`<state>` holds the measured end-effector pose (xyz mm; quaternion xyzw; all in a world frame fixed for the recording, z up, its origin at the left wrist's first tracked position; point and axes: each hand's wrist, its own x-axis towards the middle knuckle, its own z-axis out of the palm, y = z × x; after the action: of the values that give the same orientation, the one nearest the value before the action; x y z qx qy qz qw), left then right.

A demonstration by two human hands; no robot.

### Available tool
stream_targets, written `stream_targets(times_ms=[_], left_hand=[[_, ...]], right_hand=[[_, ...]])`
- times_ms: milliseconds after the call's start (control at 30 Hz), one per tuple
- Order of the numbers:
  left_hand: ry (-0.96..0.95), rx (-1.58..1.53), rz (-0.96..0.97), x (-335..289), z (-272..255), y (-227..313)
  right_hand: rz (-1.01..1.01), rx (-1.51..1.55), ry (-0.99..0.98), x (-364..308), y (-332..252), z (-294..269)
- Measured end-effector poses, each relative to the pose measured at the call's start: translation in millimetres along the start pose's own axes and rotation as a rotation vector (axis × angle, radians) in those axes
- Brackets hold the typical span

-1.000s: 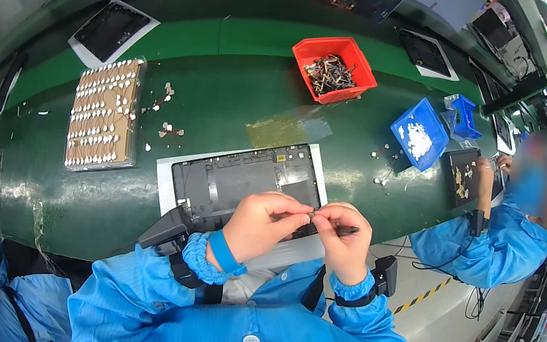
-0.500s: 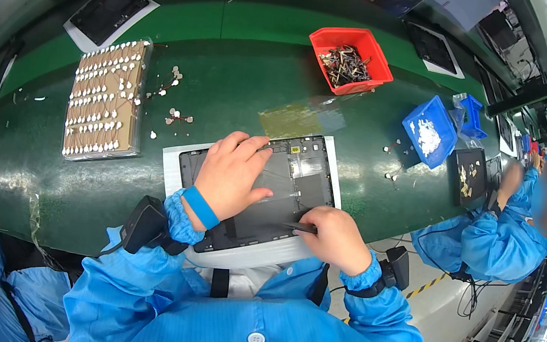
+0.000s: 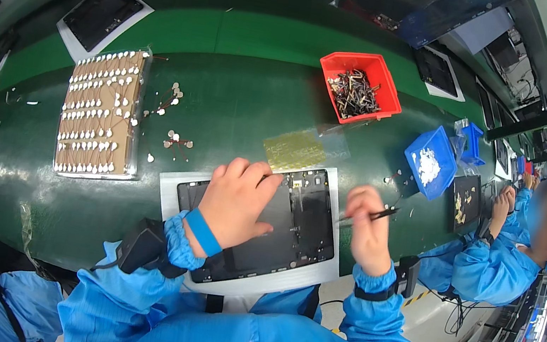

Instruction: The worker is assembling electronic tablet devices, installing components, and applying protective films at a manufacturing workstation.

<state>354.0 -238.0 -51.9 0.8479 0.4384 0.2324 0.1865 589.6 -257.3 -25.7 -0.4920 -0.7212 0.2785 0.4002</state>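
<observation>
For good work here, I judge that my left hand [image 3: 236, 201] should press only lightly and flat, so the black panel [image 3: 277, 236] does not slide on its white sheet [image 3: 285, 281]. With my right hand [image 3: 364, 228] I should hold the thin tool [image 3: 382, 214] firmly but without squeezing, and guide its point slowly, because a careless scratch on the small parts inside could be a problem.

My left fingers are spread and grip nothing that I can see; they lie over the upper left part of the panel, and seem to rest on it. My right fingers are closed around the dark tool, its dark end pointing to the right. This hand is blurred, so I cannot tell exactly how each finger sits.

The panel lies on the green table [image 3: 225, 113] in front of me, slightly tilted, below my left palm. My right hand is just beside its right edge, near the sheet, not over the panel.
</observation>
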Motion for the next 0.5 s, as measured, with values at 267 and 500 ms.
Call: stream_targets(times_ms=[267, 500], left_hand=[[-0.012, 0.092, 0.093, 31, 21, -1], [-0.097, 0.105, 0.072, 38, 14, -14]], right_hand=[[0.357, 0.641, 0.210, 54, 40, 14], [0.423, 0.580, 0.230, 57, 60, 28]])
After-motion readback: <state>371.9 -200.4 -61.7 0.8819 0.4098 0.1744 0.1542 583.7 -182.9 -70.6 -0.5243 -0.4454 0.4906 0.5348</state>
